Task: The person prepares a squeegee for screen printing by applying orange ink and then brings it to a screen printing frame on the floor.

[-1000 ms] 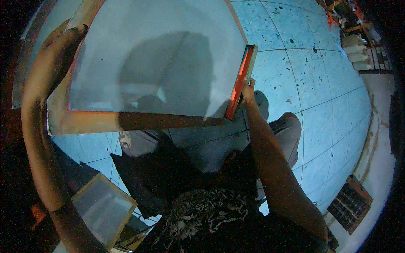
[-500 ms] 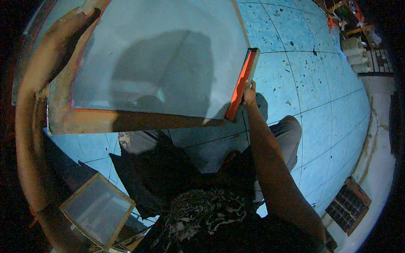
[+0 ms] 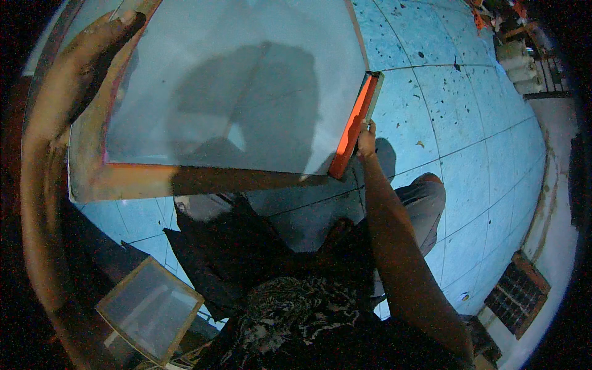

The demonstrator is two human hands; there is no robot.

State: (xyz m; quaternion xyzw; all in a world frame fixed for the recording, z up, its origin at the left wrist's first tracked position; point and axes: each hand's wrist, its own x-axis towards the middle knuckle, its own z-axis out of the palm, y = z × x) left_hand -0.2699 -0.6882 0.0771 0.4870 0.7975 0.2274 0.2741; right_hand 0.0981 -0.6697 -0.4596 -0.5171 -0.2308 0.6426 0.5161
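A large wooden-framed mesh screen (image 3: 139, 182) fills the upper left, tilted in front of me, with a head-shaped shadow across its pale mesh. My left hand (image 3: 102, 40) grips its left bar near the top, thumb over the wood; the other fingers are partly hidden. In my right hand (image 3: 367, 140) is a long, narrow scoop coater (image 3: 351, 131) with an orange inner side, dark end and pale back edge. It stands slantwise along the screen's right edge, near its lower corner; whether it touches the mesh I cannot tell.
A smaller mesh screen (image 3: 151, 308) leans at the lower left. Blue floor tiles (image 3: 468, 154) with dark specks spread to the right, beside a pale wall (image 3: 558, 166). A framed dark grille (image 3: 517, 296) is at the lower right, and clutter (image 3: 518, 58) at the upper right.
The view has shifted slightly, so the small screen and the grille sit a little differently. Both hands keep their holds, and the coater stays by the screen's right edge.
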